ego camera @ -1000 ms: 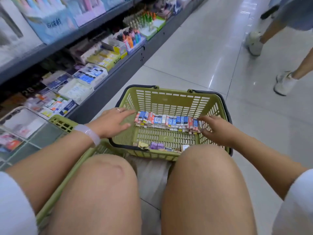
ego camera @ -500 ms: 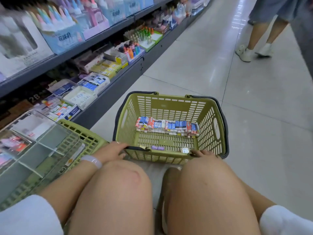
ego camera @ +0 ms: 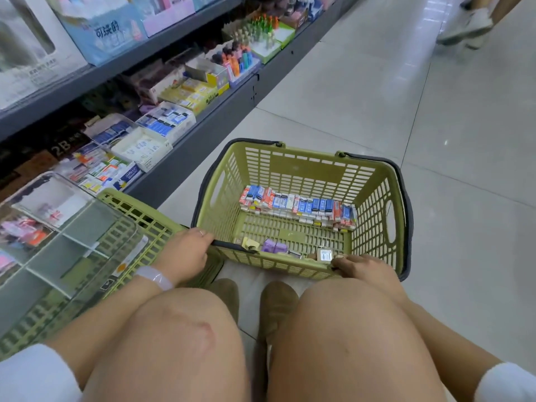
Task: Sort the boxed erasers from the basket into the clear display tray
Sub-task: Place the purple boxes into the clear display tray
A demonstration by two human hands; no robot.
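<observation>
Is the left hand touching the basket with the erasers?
Touching. The head view shows the left hand curled over the near rim of the basket at its left corner, gripping the dark handle there.

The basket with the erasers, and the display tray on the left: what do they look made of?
Basket: apparently moulded olive-green plastic with a matte look, judging by its slotted lattice walls; its dark handle is hard to tell. Display tray: clear rigid plastic, likely acrylic, glossy; the second basket shows through it and its dividers catch reflections.
</observation>
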